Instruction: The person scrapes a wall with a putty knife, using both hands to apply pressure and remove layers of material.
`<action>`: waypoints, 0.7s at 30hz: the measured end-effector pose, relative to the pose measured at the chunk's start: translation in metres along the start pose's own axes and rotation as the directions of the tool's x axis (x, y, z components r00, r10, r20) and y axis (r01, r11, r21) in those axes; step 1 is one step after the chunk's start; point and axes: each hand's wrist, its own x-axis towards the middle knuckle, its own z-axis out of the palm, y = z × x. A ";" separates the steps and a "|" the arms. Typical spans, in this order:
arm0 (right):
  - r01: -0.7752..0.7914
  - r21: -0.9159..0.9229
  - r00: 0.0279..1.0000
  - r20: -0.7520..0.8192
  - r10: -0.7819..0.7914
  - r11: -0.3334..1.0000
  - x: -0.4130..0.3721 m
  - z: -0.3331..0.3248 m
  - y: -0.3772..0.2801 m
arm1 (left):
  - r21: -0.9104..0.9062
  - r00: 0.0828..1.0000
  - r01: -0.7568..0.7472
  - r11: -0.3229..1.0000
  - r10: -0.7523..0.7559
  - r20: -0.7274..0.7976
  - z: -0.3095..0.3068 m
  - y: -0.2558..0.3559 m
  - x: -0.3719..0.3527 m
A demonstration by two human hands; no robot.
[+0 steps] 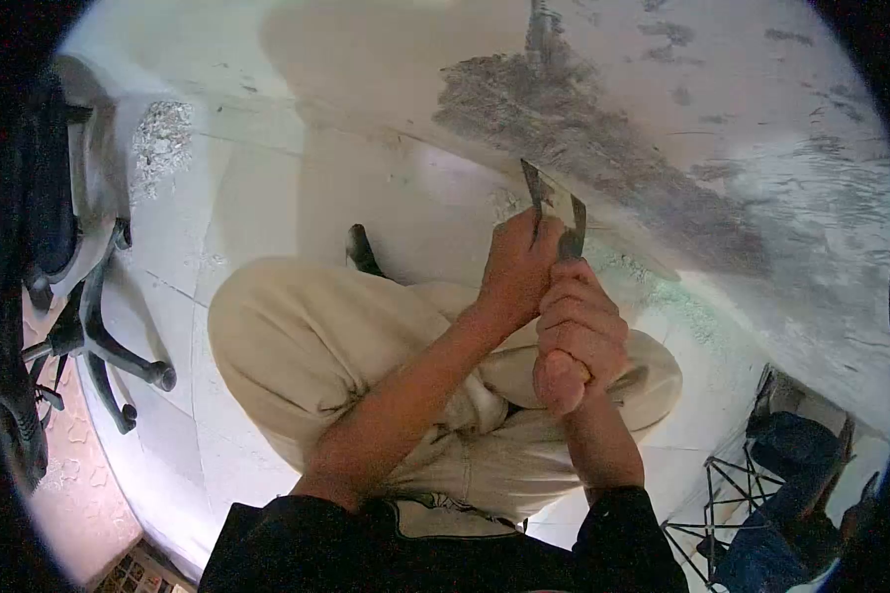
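I crouch on a pale floor in front of a wall (722, 128) whose paint is scraped off in a grey patch (583, 138). Both hands hold a flat metal scraper (554, 203) with its blade up against the wall's lower part. My right hand (576, 331) is closed around the handle. My left hand (519, 272) grips higher up, at the base of the blade. Scraped flakes (653, 282) lie along the foot of the wall below the blade. My knees in beige trousers (307, 346) are under my arms.
An office chair with a wheeled base (99, 336) stands at the left. A pile of scraped debris (158, 138) lies on the floor beyond it. At the lower right a wire rack (732, 494) holds blue cloth (791, 465).
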 end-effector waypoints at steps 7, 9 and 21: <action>-0.141 0.108 0.987 -0.063 0.148 0.984 -0.006 0.004 0.017 | 0.038 0.975 0.171 0.985 -0.175 0.140 0.004 -0.011 -0.007; -0.175 0.103 0.980 -0.082 0.184 0.979 -0.007 0.005 0.018 | 0.017 0.924 0.266 0.964 -0.260 0.281 0.006 -0.020 0.000; -0.208 -0.086 0.977 -0.061 0.204 0.974 -0.018 0.002 0.015 | 0.038 0.968 0.138 0.990 -0.143 0.206 0.015 -0.028 -0.010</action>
